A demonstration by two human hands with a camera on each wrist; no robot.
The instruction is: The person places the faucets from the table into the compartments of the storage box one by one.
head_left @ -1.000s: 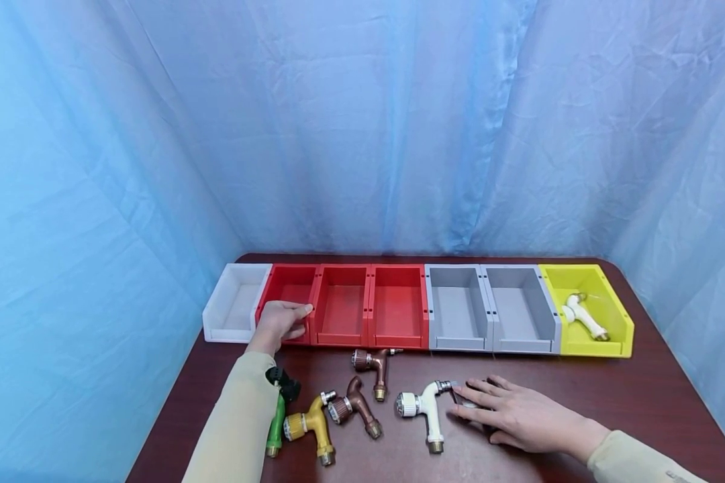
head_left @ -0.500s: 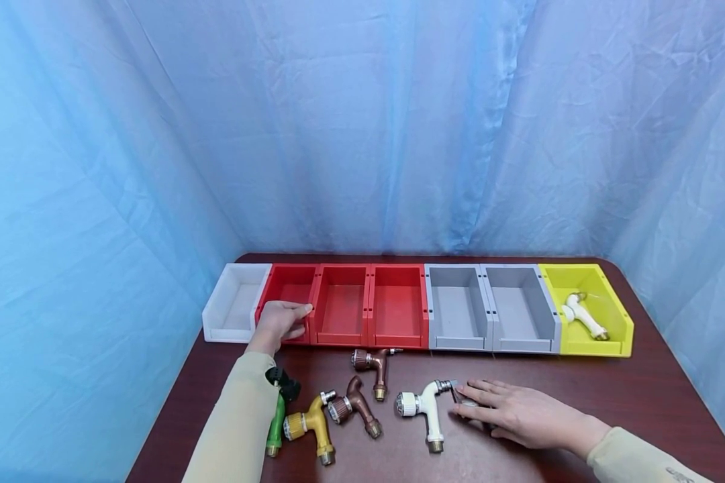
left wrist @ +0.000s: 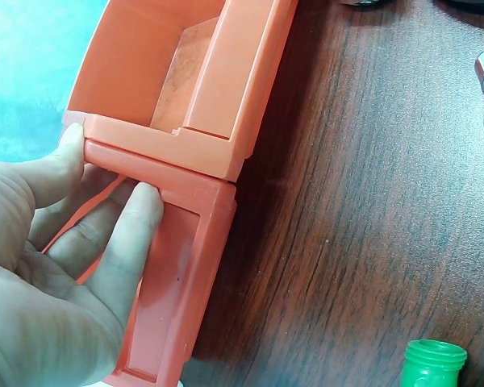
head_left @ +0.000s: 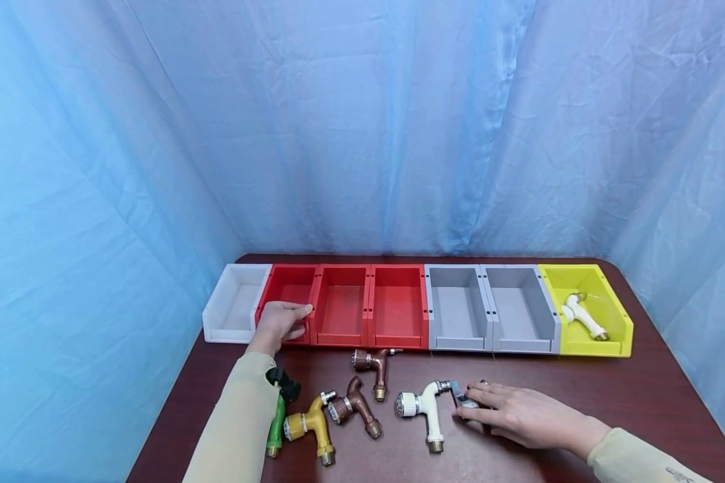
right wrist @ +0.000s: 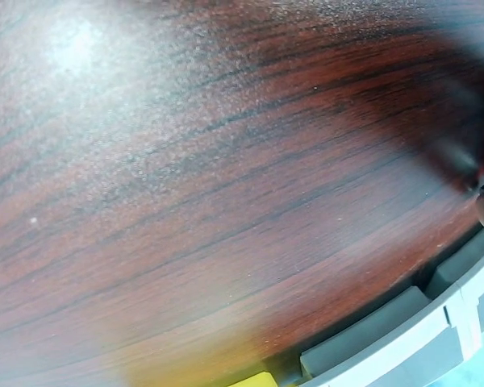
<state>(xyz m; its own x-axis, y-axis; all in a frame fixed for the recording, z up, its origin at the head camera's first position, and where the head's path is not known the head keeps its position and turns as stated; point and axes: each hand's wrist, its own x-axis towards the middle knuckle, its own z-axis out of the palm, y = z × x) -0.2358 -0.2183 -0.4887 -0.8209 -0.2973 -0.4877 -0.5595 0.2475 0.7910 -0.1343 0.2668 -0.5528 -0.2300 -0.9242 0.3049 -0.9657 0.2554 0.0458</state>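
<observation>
My left hand (head_left: 280, 322) pinches the side wall of the leftmost red bin (left wrist: 165, 298), beside the neighbouring red bin (left wrist: 161, 129). In the left wrist view its thumb lies on the wall's top edge and its fingers reach inside. My right hand (head_left: 519, 416) grips a dark and silver thing (head_left: 464, 397), mostly covered by the fingers. Just left of it lies a white tap (head_left: 431, 412). Two brown taps (head_left: 379, 376), a yellow tap (head_left: 317, 429) and a green tap (head_left: 275, 422) with a black handle lie farther left. The left sleeve partly covers the green one.
Along the table's (head_left: 399, 463) back stands a row of bins: a white bin (head_left: 232, 334), red ones, two grey bins (head_left: 459, 343) and a yellow bin (head_left: 625, 332) holding a white tap (head_left: 586, 318). Blue curtains (head_left: 362, 134) enclose the table.
The right hand's fingers have drawn in around the dark and silver thing, showing more of it between them. The left hand stays still at the red bin.
</observation>
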